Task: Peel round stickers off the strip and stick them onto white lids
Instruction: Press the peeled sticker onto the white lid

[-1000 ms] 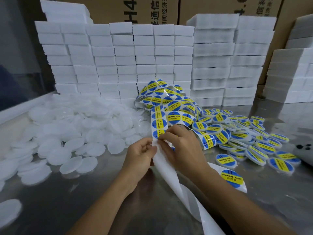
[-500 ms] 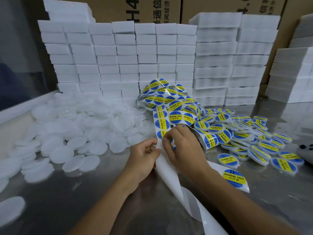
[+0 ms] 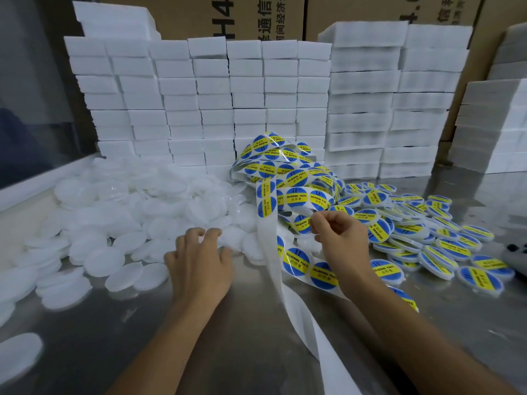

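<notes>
Right hand [image 3: 338, 238] pinches a peeled round sticker [image 3: 302, 224] by its edge, glossy blue-yellow face up, probably so the glue stays untouched. Left hand [image 3: 199, 258] reaches into the pile of white lids [image 3: 128, 212], fingers spread and relaxed, touching one, likely to pick the next lid. The strip [image 3: 266, 223] hangs loose across the steel table [image 3: 228, 337], its slick white backing trailing toward the person. Labelled lids [image 3: 413, 232] heap on the right; white foam blocks [image 3: 214, 95] are stacked behind.

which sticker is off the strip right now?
The sticker pinched by the right hand, held clear above the strip; the others sit on backing or lids.
</notes>
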`<state>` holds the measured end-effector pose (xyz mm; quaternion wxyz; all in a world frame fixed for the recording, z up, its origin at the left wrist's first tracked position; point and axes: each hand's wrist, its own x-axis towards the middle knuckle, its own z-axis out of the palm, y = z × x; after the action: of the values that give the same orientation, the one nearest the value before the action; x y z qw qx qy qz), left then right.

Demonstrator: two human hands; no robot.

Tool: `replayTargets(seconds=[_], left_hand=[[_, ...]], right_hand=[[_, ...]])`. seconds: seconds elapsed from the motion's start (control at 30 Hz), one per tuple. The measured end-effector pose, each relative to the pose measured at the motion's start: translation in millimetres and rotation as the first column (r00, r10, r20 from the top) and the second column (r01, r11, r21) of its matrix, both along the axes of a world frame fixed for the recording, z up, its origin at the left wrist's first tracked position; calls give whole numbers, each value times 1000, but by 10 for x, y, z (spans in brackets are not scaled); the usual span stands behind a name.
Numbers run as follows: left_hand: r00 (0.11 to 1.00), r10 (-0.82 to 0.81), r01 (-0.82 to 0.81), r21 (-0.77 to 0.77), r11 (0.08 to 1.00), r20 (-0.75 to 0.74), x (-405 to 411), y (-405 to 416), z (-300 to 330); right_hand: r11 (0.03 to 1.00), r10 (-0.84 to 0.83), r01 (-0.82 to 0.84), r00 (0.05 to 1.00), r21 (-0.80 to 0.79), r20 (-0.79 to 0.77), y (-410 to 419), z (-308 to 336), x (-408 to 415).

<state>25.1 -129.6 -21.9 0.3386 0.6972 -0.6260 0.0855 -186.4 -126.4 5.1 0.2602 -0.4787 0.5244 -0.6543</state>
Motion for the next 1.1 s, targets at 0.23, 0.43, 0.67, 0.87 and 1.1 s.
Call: replayTargets(seconds=[0.23,0.43,0.67,0.87,1.1], left_hand=[[999,44,-40,145,989,-20,131,-23,-5],[999,14,-9,141,990,-38,120,5,47],[878,-200,182,-85,980,-435,-56,-34,47],[269,-194,231,-132,964,-943,-202,-2,142],[-40,-173,328,-176,928,-984,-180,60,234]], right_hand=[[996,28,-31,999,-81,-40,66,16,33],[998,16,-19,999,-62,-40,51,22,30],[999,-24,23,999,-27,-44,12,-1,2],[998,-18,18,1000,-59,-8,33,1,17],[996,85,-85,995,4,-45,45,-4,43]])
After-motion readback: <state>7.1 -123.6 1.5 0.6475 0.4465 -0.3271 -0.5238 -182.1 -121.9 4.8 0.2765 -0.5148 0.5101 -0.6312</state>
